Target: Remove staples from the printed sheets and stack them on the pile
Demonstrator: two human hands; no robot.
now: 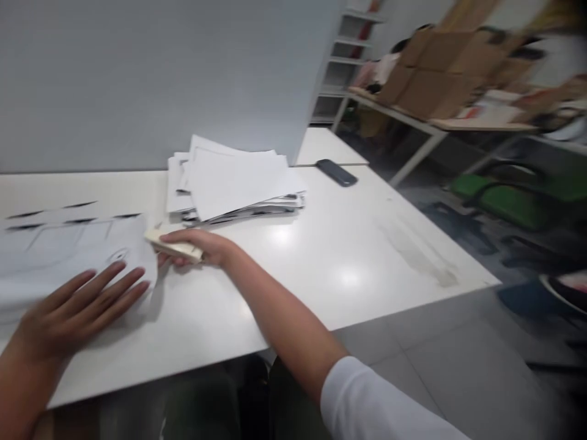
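The left hand (80, 305) lies flat, fingers spread and released, on a printed sheet (68, 250) at the near left of the white table (348, 244). Just right of it, the right hand (202, 247) is clenched around a small cream-coloured object (172, 244), blurred but possibly a stapler, which touches the sheet's right edge. Farther back, near the grey partition (160, 79), sits a loose stack of papers (232, 180), its sheets fanned out unevenly. A dark phone (336, 172) lies on the table to the far right of the stack. Beyond the table, cardboard boxes (440, 67) rest on another desk, and green chairs (513, 201) stand on the floor.
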